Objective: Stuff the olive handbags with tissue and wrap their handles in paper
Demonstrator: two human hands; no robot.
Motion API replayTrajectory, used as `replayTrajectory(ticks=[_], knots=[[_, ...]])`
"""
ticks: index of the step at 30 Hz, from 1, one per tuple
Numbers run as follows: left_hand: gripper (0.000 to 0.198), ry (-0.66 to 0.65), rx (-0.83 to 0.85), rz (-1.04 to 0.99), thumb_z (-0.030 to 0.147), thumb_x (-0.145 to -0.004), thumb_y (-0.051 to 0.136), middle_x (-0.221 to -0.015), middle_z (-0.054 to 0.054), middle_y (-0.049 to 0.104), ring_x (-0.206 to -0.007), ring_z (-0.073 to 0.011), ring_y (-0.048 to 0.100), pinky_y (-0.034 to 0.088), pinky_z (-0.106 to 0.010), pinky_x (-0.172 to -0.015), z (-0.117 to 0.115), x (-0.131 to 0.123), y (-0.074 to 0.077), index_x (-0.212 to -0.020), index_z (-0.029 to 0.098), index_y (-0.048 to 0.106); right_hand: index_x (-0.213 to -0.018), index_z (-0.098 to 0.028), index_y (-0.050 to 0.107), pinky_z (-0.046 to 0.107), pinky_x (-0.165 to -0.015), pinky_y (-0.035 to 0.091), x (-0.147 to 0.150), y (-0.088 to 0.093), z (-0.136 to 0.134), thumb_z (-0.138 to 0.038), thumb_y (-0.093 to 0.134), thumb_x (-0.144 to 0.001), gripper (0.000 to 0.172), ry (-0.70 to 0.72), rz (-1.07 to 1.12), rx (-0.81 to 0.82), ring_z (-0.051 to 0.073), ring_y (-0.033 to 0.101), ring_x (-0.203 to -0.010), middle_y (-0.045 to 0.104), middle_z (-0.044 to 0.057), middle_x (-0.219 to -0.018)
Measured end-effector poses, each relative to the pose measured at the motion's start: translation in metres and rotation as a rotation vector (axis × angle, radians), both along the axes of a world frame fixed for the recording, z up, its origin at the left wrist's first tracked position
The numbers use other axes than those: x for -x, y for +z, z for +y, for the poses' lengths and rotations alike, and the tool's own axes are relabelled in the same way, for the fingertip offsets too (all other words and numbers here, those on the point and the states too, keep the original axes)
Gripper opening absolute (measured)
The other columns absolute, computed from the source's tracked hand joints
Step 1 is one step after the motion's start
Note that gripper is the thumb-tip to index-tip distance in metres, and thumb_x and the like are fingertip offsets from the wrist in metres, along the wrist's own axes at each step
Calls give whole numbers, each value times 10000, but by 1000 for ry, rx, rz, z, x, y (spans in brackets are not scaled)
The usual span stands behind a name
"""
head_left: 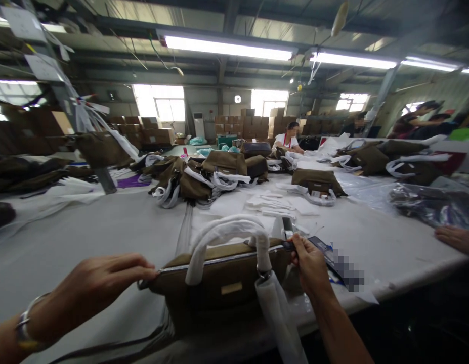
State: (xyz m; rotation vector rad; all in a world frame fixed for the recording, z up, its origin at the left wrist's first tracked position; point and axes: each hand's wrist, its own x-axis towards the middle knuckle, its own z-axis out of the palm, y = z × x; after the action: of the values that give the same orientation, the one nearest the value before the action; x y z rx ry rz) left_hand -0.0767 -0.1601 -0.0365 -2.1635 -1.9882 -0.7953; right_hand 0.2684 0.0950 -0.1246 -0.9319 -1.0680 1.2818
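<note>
An olive-brown handbag (204, 308) stands upright before me at the table's near edge. Its metal zipper (226, 260) runs along the top and looks closed. White wrapping covers the arched handles (222, 225), and a wrapped strap (278, 313) hangs down the front. My left hand (101, 278), with a bracelet at the wrist, pinches the bag's left top corner at the zipper end. At the opposite corner, my right hand (309, 263) grips the dark end tab between thumb and fingers. A small plate (231, 288) sits on the front panel.
Just right of my right hand lies a dark flat item (327, 253), partly blurred out. Similar bags (222, 164) are heaped farther back, with another bag (317, 182) to their right. White paper sheets (272, 203) lie between. Another person's hand (456, 238) rests at the right edge.
</note>
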Motion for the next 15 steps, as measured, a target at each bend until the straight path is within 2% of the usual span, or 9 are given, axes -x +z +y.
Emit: replayTrajectory(ticks=[3, 6, 8, 9, 10, 12, 13, 15], knots=[[345, 1, 7, 69, 184, -956, 467, -927, 32, 790, -762, -137, 716, 509, -195, -701, -10, 8, -6, -985, 321, 782, -783, -139, 670, 188, -412, 341, 8, 1, 0, -677, 834, -677, 572, 12, -11, -19, 74, 446, -426, 516, -51, -499], [343, 27, 55, 63, 193, -996, 439, -990, -1, 780, -779, -136, 714, 523, -194, -698, -12, 10, -13, -1023, 289, 767, -809, -144, 671, 211, -417, 356, 6, -2, 1, -701, 791, -711, 579, 21, -57, -34, 98, 468, -439, 535, -38, -518], [282, 55, 76, 52, 247, -1018, 478, -1071, 12, 769, -831, -134, 732, 543, -186, -736, -13, 9, -20, -1050, 310, 751, -883, -143, 697, 283, -535, 494, -1, -2, -4, -744, 685, -789, 608, 6, -210, -124, 179, 612, -582, 651, 36, -656], [233, 78, 56, 48, 295, -1020, 515, -1123, 25, 759, -870, -140, 743, 555, -188, -765, -12, 7, -24, -1065, 331, 741, -964, -142, 712, 361, -676, 561, -6, -2, -9, -758, 613, -837, 637, -46, -317, -217, 245, 685, -752, 716, 92, -810], [193, 104, -1, 46, 347, -1014, 548, -1174, 37, 744, -917, -152, 749, 568, -199, -809, -12, 2, -29, -1081, 352, 729, -1068, -144, 713, 453, -852, 565, -9, -1, -18, -747, 543, -889, 651, -126, -421, -332, 309, 697, -970, 738, 141, -1012], [197, 146, -183, 36, 398, -1001, 581, -1261, 38, 707, -1010, -183, 742, 572, -249, -933, -10, -17, -35, -1165, 379, 688, -1260, -174, 655, 558, -1095, 433, -12, 4, -43, -659, 458, -983, 593, -316, -549, -602, 351, 565, -1297, 645, 165, -1338], [250, 148, -268, 26, 400, -1003, 577, -1298, 25, 685, -1049, -195, 732, 563, -271, -985, -7, -31, -36, -1242, 381, 649, -1318, -193, 617, 551, -1128, 409, -10, 7, -57, -587, 452, -1018, 522, -372, -563, -727, 333, 527, -1351, 602, 155, -1407], [399, 108, -363, 15, 413, -1015, 557, -1349, -20, 648, -1100, -218, 712, 549, -307, -1046, 0, -65, -36, -1410, 359, 531, -1341, -221, 590, 458, -1073, 489, 1, 14, -82, -471, 526, -1026, 408, -361, -536, -946, 283, 584, -1287, 634, 131, -1346]])
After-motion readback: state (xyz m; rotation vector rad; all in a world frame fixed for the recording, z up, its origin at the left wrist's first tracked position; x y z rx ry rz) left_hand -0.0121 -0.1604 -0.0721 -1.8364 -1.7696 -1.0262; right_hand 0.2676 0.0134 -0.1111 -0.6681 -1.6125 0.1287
